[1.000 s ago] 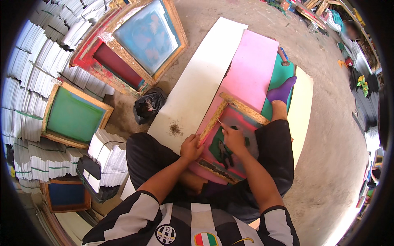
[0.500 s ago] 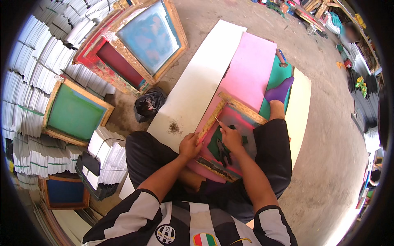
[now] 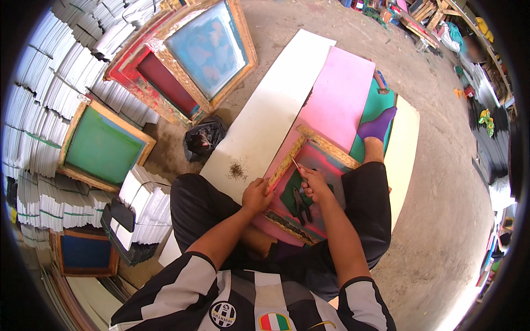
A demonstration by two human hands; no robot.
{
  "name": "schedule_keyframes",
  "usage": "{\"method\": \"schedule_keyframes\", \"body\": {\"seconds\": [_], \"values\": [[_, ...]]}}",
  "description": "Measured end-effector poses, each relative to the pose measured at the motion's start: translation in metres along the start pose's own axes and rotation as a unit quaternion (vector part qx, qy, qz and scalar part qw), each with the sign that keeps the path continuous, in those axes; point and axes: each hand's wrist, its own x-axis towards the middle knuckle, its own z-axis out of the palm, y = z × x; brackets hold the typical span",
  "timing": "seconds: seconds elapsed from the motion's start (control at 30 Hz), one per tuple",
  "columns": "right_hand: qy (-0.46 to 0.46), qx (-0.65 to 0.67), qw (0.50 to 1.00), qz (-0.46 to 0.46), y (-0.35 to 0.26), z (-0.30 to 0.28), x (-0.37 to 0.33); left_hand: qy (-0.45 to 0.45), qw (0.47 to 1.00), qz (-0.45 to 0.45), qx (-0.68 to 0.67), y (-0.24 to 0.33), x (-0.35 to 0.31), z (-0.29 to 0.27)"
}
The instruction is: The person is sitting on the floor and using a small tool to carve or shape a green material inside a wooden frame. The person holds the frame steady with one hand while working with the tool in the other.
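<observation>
Concrete floor w/ boards; left hand [image 3: 256, 194] clamps frame [image 3: 309, 182] edge, right hand [image 3: 314, 183] pinches thin tool [image 3: 296, 165], tip angled up-left toward frame's near rail; pliers [image 3: 301, 203] just below.

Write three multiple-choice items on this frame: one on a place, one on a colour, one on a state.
1. Where do the pliers lie?
A. on the mesh inside the small wooden frame
B. on the white board
C. on the paper stacks

2. What colour is the sock?
A. yellow
B. purple
C. white

3. What is the left hand doing?
A. hanging free
B. holding pliers
C. gripping the frame's edge

Answers: 1 A, the pliers sit within the frame by the right hand. 2 B, the foot shows purple. 3 C, its fingers wrap the frame's left rail.
</observation>
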Motion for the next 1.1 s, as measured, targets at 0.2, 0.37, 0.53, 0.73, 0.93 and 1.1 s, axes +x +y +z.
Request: {"method": "schedule_keyframes", "body": {"seconds": [0.2,0.37,0.53,0.73,0.93,1.1], "values": [[0.151,-0.408,0.84,-0.324,0.02,0.009,0.005,0.004,1.0,-0.003,-0.002,-0.002,0.002,0.002],[0.215,-0.434,0.82,-0.304,0.024,0.008,-0.004,0.008,1.0,0.017,-0.011,0.003,0.002,0.003],[0.243,-0.445,0.81,-0.294,0.027,0.005,-0.008,0.015,1.0,0.018,-0.014,0.004,0.002,0.003],[0.226,-0.463,0.811,-0.278,0.017,0.009,-0.017,0.015,1.0,0.021,-0.007,0.002,0.004,0.004],[0.195,-0.526,0.796,-0.229,-0.007,0.023,-0.032,0.013,1.0,0.02,-0.015,0.002,0.002,0.004],[0.184,-0.527,0.813,-0.166,-0.011,0.04,-0.04,0.009,1.0,0.008,-0.004,0.004,0.001,0.005]]}}
